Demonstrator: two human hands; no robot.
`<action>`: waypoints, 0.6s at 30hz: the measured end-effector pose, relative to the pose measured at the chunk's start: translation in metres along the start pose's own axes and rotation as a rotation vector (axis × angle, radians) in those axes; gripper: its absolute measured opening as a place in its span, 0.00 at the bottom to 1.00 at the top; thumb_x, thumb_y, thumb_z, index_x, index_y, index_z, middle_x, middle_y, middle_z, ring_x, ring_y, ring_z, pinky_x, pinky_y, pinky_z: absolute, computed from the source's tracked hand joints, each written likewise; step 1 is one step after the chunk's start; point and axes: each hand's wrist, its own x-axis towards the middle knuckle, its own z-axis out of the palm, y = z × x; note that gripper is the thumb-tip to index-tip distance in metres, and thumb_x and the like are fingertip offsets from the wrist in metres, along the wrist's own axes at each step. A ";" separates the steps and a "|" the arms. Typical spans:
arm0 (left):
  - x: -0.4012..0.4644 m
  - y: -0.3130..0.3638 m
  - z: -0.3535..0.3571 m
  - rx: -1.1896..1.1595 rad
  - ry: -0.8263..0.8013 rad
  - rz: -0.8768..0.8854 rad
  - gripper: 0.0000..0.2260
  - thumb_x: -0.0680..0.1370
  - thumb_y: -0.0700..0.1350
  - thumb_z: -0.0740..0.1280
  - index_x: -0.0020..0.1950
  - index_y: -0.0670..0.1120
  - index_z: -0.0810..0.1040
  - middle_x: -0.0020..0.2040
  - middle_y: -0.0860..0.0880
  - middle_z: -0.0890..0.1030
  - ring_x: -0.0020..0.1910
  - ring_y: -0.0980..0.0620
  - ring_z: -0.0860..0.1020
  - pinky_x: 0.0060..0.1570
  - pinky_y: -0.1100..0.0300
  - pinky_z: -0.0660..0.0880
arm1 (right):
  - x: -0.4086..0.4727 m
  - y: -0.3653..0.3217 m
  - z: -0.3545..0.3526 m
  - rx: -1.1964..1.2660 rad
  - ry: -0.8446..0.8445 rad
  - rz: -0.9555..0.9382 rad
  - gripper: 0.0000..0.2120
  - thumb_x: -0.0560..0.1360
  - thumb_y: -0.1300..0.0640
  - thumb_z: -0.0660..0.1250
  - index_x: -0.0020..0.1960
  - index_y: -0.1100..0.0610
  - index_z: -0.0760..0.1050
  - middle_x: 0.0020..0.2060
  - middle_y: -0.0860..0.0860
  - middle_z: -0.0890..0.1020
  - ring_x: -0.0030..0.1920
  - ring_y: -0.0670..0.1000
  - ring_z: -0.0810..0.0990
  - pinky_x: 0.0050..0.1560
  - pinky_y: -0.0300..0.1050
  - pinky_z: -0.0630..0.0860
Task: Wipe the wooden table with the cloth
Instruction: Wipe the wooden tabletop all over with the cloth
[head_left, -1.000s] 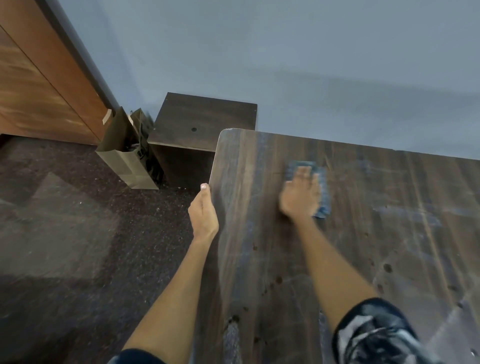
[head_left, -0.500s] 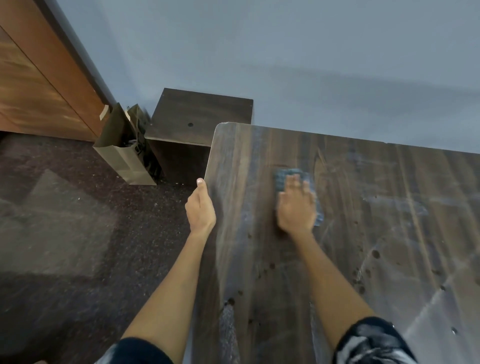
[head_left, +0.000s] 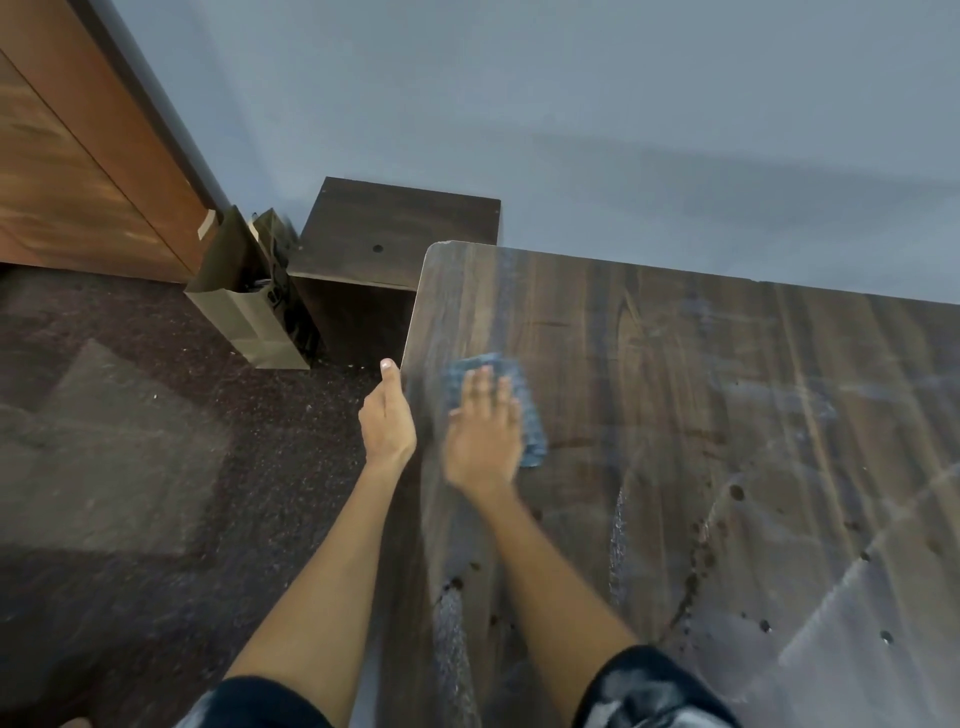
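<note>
The dark brown wood-grain desk (head_left: 675, 364) bears dark spots and pale streaks. The blue cloth (head_left: 524, 410) is textured. The speckled dark floor (head_left: 156, 415), grey-blue wall (head_left: 571, 104), olive-tan paper bag (head_left: 249, 317).

The wooden table (head_left: 675, 395) has a dark grain with a slight sheen, smeared with wet streaks and dark spots; the cloth (head_left: 524, 410) is blue, soft-textured fabric; the bag (head_left: 249, 312) looks like matt brown paper; the floor (head_left: 156, 441) is dark, speckled and matt
</note>
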 end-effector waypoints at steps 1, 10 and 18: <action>0.002 -0.003 -0.003 -0.017 0.011 -0.016 0.25 0.80 0.58 0.47 0.56 0.46 0.79 0.54 0.51 0.79 0.57 0.53 0.74 0.63 0.58 0.63 | -0.015 -0.024 0.009 -0.030 -0.045 -0.095 0.31 0.81 0.50 0.52 0.77 0.56 0.40 0.77 0.52 0.42 0.77 0.54 0.39 0.74 0.51 0.38; -0.011 -0.008 -0.010 -0.044 0.028 -0.071 0.29 0.79 0.60 0.46 0.66 0.43 0.73 0.66 0.46 0.74 0.66 0.49 0.71 0.69 0.54 0.61 | -0.016 0.028 -0.007 -0.036 -0.051 -0.136 0.25 0.82 0.51 0.43 0.78 0.53 0.46 0.77 0.49 0.48 0.77 0.52 0.45 0.75 0.50 0.42; -0.030 -0.021 -0.020 0.028 0.007 -0.029 0.27 0.80 0.58 0.45 0.63 0.44 0.75 0.59 0.48 0.78 0.60 0.51 0.74 0.65 0.56 0.61 | -0.019 0.180 -0.055 -0.001 0.090 0.383 0.26 0.82 0.51 0.45 0.78 0.57 0.46 0.77 0.53 0.49 0.77 0.56 0.44 0.75 0.55 0.45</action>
